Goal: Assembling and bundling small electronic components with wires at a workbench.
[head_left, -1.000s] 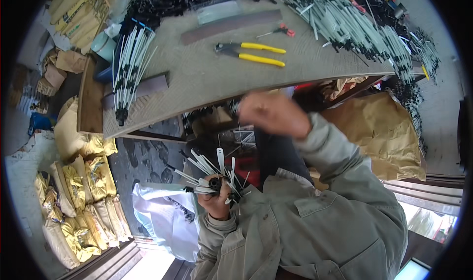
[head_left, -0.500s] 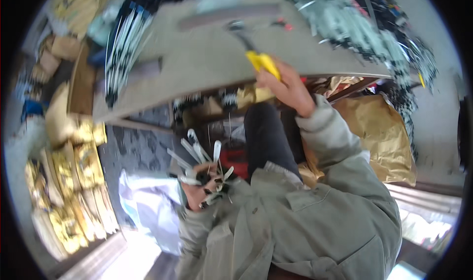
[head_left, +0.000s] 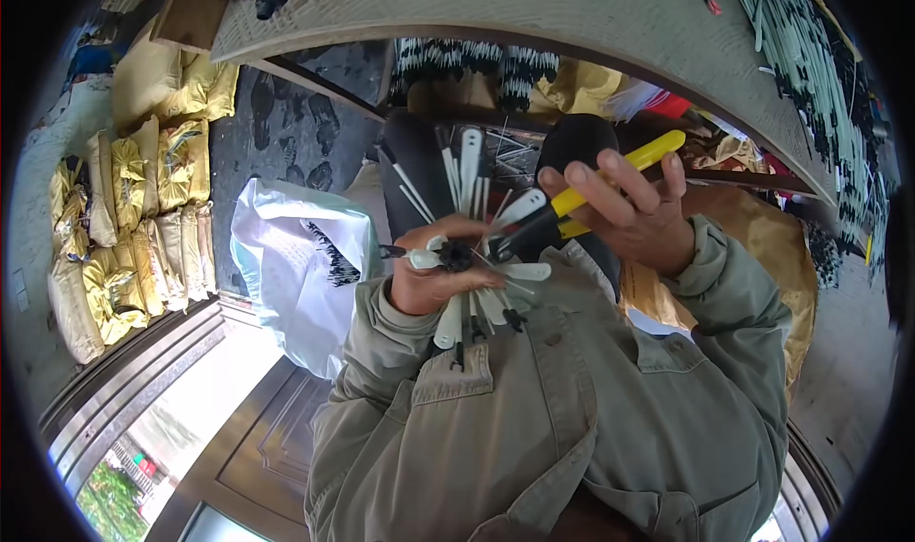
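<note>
My left hand [head_left: 434, 275] is closed round a bundle of thin white rods and flat white strips [head_left: 470, 161]. Some strips have a small hole in a rounded end, and several rods end in black forked tips. At the middle of the bundle a tight black cluster [head_left: 456, 254] shows above my thumb. My right hand [head_left: 639, 208] holds pliers [head_left: 610, 175] by their yellow handles, with the fingers partly spread along them. The dark head of the pliers reaches the right side of the bundle, beside my left fingertips. Exactly what the jaws touch is hidden.
A white sack [head_left: 300, 227] with black-tipped pieces stands left of my knees. Yellow and tan packets [head_left: 138, 246] are stacked farther left. Across the front runs the workbench edge [head_left: 534, 18], with piled pale strips [head_left: 810, 75] at its right. A brown paper sack [head_left: 753, 227] lies at my right.
My right hand has come back from over the workbench with the pliers, down to the bundle. My left hand with the bundle has moved up and to the right in view. The view has tilted lower.
</note>
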Demonstrator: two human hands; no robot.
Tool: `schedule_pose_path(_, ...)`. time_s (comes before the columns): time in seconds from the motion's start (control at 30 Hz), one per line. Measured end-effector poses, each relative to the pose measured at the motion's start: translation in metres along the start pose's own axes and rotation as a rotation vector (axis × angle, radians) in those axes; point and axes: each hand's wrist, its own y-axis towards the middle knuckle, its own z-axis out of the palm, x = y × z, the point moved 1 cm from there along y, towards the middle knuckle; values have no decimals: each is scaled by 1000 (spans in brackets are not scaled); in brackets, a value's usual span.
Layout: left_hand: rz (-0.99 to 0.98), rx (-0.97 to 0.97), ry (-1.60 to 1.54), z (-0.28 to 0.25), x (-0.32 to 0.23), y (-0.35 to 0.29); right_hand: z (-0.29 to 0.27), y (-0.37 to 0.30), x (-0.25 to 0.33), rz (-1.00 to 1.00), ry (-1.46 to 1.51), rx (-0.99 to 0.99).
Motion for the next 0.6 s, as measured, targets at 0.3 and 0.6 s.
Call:
schedule_pose_path(0.3,15,11,38,0,-2,1,1,10,16,104,24,-118)
schedule_pose_path(0.6,135,-51,156,7,0,-6,-31,13,-2,9,591,341)
